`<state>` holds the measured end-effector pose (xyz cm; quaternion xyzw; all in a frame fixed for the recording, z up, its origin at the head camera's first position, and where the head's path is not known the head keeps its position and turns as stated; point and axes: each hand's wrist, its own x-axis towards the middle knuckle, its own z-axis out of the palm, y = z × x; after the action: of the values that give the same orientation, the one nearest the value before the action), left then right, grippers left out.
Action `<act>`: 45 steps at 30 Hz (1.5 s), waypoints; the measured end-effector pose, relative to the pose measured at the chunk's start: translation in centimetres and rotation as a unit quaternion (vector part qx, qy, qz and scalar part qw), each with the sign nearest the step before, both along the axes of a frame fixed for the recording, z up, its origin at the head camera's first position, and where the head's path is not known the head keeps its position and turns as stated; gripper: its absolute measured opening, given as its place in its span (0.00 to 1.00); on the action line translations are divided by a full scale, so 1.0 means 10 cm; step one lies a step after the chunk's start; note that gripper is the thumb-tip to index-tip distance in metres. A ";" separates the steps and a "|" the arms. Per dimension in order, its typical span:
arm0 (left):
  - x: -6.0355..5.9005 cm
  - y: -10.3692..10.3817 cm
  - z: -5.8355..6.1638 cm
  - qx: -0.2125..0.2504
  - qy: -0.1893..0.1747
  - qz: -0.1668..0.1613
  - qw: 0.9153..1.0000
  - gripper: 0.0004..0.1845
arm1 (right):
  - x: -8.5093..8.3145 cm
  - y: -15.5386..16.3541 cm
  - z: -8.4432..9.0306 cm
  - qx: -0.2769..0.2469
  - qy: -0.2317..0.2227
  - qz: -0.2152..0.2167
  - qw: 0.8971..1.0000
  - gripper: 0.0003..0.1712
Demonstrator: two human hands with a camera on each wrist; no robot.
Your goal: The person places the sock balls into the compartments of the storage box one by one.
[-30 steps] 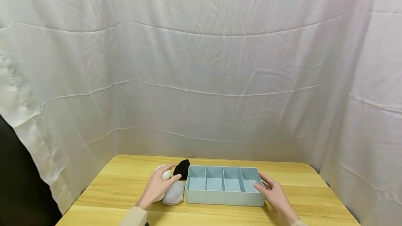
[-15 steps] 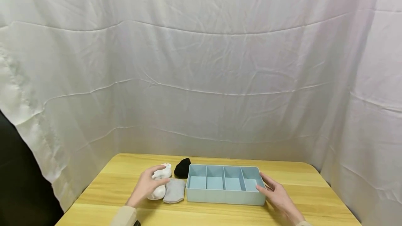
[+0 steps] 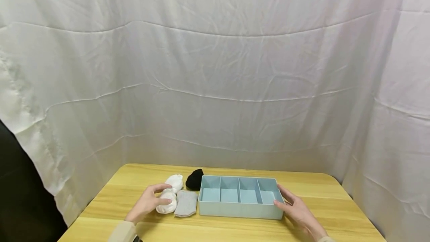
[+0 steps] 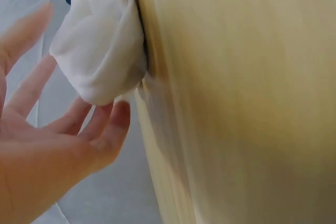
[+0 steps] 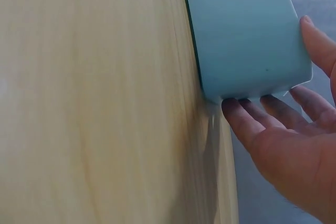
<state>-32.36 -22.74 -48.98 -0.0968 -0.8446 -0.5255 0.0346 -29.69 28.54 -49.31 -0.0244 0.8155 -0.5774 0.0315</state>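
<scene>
My left hand [image 3: 146,201] is spread at the left of the nearer white balled-up sock [image 3: 167,201], thumb and fingers apart around it. In the left wrist view the fingertips come right up to that sock's end. Behind it lies another white balled sock [image 3: 175,183]. A grey folded sock [image 3: 186,203] lies to the right, and a black balled sock [image 3: 194,180] sits behind the grey one. With my right hand [image 3: 297,210] I hold the right end of a pale blue divided box [image 3: 240,210], thumb over the front corner of the rim and fingers along the end wall.
Several compartments in a row, parted by thin dividers [image 3: 239,190], show bare floors. Box and socks rest on a light wooden table [image 3: 322,197] with rounded far corners. Pale curtains [image 3: 215,115] hang behind and at both sides.
My left hand has drawn back to the left and toward me, from above the socks to beside the nearer white one, uncovering both white socks. The right hand has stayed on the box.
</scene>
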 end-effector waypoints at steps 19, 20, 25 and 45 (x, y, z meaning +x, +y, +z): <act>-0.02 -0.09 -0.01 -0.004 -0.070 -0.064 0.996 0.27 | 0.01 -0.03 0.02 -0.005 -0.018 -0.007 1.000 0.46; -0.02 -0.10 -0.01 -0.007 -0.071 -0.064 0.995 0.27 | 0.01 -0.03 0.02 -0.003 -0.017 -0.005 1.000 0.46; -0.03 -0.14 0.00 -0.018 -0.061 -0.076 0.995 0.26 | 0.01 -0.03 0.02 -0.005 -0.014 -0.002 1.000 0.46; -0.06 -0.05 0.16 0.012 -0.032 -0.007 0.999 0.22 | -0.01 -0.03 0.01 -0.011 -0.015 -0.008 1.000 0.45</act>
<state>-32.97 -23.27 -47.37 -0.0854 -0.8382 -0.5386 0.0054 -29.79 28.27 -49.19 -0.0095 0.8089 -0.5866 0.0384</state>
